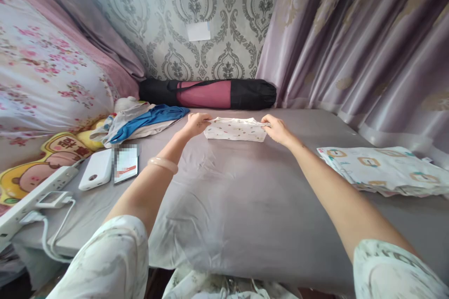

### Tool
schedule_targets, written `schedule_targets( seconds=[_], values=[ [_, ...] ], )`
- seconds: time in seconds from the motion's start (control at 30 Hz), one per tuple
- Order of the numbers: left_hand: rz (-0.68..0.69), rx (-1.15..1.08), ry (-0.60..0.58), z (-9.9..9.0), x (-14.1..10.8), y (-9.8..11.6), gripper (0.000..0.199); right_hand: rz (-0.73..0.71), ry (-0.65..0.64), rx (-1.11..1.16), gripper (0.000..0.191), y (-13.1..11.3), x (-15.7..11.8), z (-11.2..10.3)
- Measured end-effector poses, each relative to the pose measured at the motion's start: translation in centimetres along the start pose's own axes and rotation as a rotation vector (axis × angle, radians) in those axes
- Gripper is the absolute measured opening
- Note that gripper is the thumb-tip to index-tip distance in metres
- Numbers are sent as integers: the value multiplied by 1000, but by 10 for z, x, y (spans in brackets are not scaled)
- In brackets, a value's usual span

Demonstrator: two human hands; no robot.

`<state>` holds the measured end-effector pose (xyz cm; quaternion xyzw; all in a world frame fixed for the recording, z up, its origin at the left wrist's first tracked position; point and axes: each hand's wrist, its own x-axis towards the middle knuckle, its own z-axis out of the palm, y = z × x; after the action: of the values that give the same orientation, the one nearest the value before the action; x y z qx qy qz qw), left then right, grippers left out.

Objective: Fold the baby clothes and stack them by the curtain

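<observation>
A small white garment with a tiny scattered print is stretched between my hands over the grey bedsheet. Its exact kind does not show, as it is folded over into a short band. My left hand pinches its left end, and my right hand pinches the right end. The upper edge looks gathered and the front face hangs down flat. I cannot tell whether the lower edge touches the sheet. A pale bangle circles my left wrist.
At left lie a blue and white clothes pile, a phone, a white power bank and a power strip with cables. Folded printed cloth rests at right. A black and pink rolled bag lies along the wall.
</observation>
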<state>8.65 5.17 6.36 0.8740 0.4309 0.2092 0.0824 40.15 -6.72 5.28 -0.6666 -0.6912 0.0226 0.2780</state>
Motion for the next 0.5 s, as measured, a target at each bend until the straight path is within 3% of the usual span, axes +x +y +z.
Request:
schedule_targets(
  seconds=[0.3, 0.5],
  values=[
    [150, 69, 8, 28, -59, -6, 33, -97, -40, -139, 23, -9, -59, 14],
    [178, 108, -110, 38, -90, -1, 39, -194, -120, -196, 37, -10, -89, 27]
  ],
)
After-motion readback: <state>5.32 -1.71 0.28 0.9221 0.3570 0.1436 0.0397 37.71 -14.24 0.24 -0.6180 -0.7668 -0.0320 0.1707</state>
